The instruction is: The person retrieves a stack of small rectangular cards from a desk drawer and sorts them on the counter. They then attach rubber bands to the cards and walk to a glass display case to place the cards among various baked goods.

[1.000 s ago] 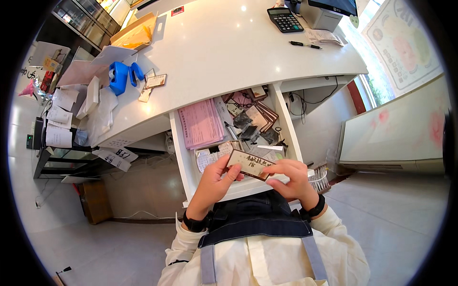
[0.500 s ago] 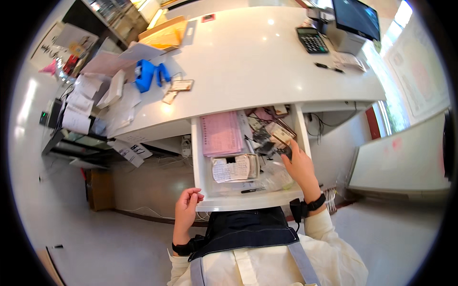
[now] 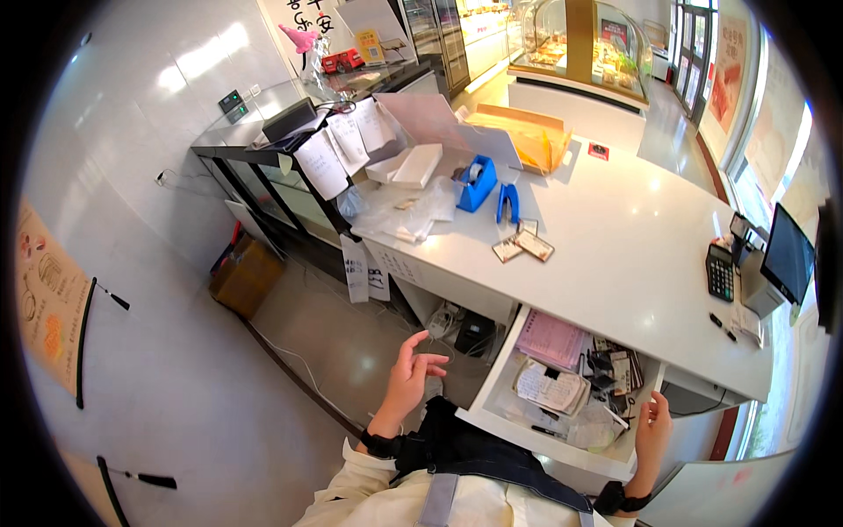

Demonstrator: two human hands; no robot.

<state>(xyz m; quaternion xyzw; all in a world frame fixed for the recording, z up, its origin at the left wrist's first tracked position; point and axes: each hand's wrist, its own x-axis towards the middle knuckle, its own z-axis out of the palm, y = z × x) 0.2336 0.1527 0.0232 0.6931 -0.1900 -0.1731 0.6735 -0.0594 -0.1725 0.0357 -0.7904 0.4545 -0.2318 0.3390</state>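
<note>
My left hand (image 3: 409,376) hangs in the air left of the drawer, fingers apart and nothing in it. At the drawer's right side is my right hand (image 3: 652,430), its fingers loosely bent with no item seen in them; whether it touches the drawer side is unclear. The white drawer (image 3: 502,423) is pulled out from the desk. It holds pink forms (image 3: 551,337), a small box of handwritten papers (image 3: 550,386), clear plastic bags (image 3: 597,428), a black pen (image 3: 548,431) and a jumble of small dark items (image 3: 604,369).
On the white desk (image 3: 615,237) are a blue tape dispenser (image 3: 477,184), a blue stapler (image 3: 507,204), several cards (image 3: 536,246), a yellow folder (image 3: 518,132), a calculator (image 3: 720,272) and a monitor (image 3: 788,255). A cardboard box (image 3: 250,277) stands on the floor at left.
The view has swung left, showing more wall and floor. My right hand has come out from among the drawer's items to its right side. My left hand has spread its fingers, away from the drawer.
</note>
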